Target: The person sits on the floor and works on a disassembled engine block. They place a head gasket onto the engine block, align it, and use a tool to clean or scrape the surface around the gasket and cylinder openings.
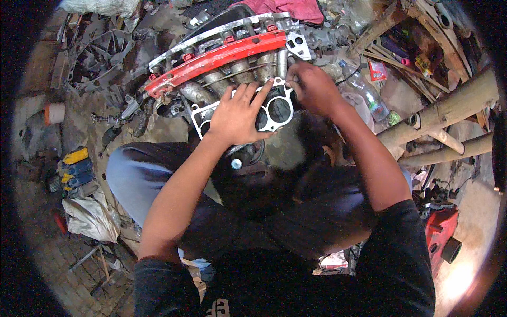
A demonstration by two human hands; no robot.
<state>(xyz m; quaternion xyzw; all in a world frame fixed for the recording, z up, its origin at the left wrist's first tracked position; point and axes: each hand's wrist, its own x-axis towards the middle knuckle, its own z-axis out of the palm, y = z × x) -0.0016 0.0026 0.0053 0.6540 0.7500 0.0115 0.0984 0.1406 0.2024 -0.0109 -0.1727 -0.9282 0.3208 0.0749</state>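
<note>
I view a metal manifold [240, 70] positioned ahead of the seated person's bent legs [145, 171], its flat flange [271, 128] on the near side. A red bar [219, 59] spans its pipes. The left hand [237, 113] rests on the flange, fingers spread. The right hand [311, 87] is curled at the flange's right end; I cannot determine what, if anything, its fingers pinch.
</note>
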